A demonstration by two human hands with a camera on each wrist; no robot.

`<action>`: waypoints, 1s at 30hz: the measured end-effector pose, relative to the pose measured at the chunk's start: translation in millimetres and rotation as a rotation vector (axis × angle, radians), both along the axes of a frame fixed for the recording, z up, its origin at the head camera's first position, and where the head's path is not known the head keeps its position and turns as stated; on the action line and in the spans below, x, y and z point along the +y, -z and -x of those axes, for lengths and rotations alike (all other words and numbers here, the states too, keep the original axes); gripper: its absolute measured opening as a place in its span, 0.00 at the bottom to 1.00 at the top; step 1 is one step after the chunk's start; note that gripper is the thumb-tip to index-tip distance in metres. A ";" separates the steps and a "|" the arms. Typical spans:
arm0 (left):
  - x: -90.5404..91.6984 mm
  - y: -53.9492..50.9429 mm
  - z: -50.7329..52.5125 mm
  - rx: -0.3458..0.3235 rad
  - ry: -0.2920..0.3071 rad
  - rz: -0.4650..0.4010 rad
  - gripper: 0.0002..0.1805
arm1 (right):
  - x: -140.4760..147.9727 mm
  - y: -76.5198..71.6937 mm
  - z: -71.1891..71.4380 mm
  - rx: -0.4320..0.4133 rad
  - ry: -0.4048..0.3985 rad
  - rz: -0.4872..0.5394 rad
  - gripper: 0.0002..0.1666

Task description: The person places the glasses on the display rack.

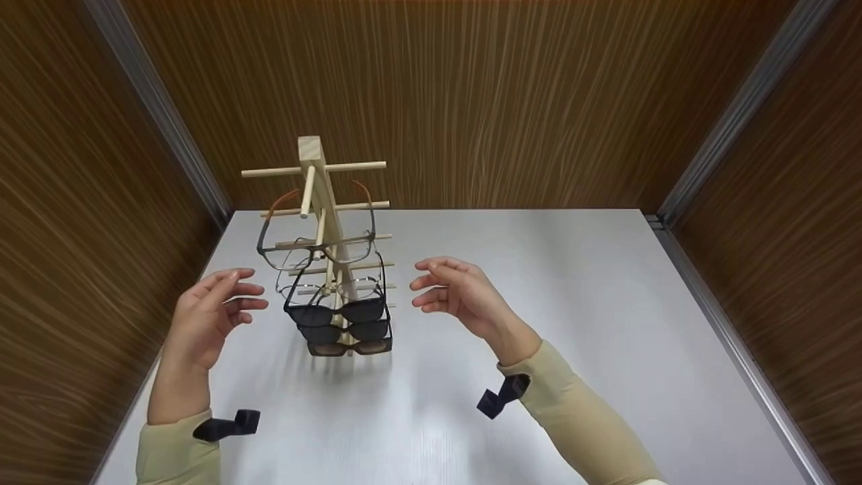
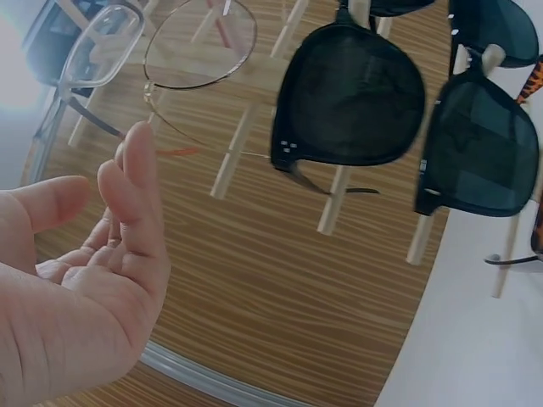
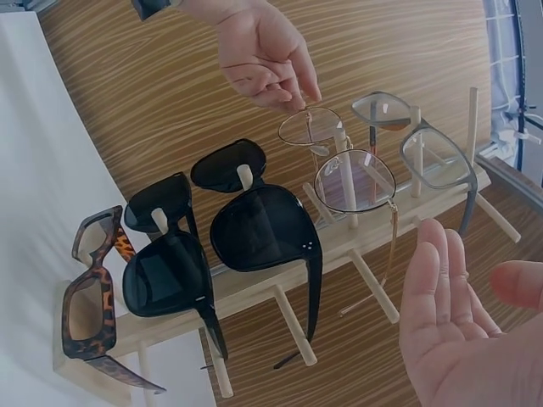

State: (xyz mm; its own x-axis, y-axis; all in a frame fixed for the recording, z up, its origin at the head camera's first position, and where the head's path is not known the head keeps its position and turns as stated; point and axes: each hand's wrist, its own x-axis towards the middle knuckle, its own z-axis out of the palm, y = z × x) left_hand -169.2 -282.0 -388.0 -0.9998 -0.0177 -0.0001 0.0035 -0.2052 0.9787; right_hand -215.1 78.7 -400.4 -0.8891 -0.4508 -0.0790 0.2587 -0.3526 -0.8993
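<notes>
A wooden glasses rack (image 1: 310, 148) with side pegs stands between my hands in the head view. On it, top to bottom, sit grey-framed glasses (image 3: 433, 159) with orange tips, thin round metal glasses (image 3: 355, 180), black sunglasses (image 1: 363, 310), a second dark pair of sunglasses (image 1: 369, 330) and tortoiseshell sunglasses (image 3: 89, 314). My left hand (image 1: 205, 316) hovers just left of the rack, fingers loosely bent, nearest the clear glasses. On the other side my right hand (image 1: 465, 296) floats a little apart from the pegs, fingers relaxed. Neither hand holds anything.
The rack stands on a white tabletop (image 1: 539, 289). Wood-grain panels (image 1: 471, 101) close in the back and both sides, with metal strips (image 1: 727, 121) along the corners. Upper pegs (image 1: 357, 166) stick out sideways without glasses on them. Dark wrist mounts (image 1: 229, 426) sit on both sleeves.
</notes>
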 end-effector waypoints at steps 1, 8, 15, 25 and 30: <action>0.2 2.7 -0.8 0.011 0.001 -0.003 0.15 | 1.2 1.6 -0.7 0.003 -0.002 0.001 0.13; -1.4 19.8 -7.9 0.037 -0.012 -0.007 0.17 | 11.3 15.4 -6.4 0.015 -0.006 0.004 0.13; -1.4 34.3 -16.5 0.036 -0.041 -0.011 0.17 | 20.7 31.2 -12.3 0.015 -0.016 -0.023 0.13; 2.9 51.5 -27.2 0.022 -0.050 0.009 0.19 | 35.8 51.6 -18.8 0.011 -0.018 -0.015 0.11; 8.4 64.1 -30.6 -0.009 -0.043 0.001 0.18 | 40.5 61.0 -20.7 -0.017 0.007 -0.022 0.12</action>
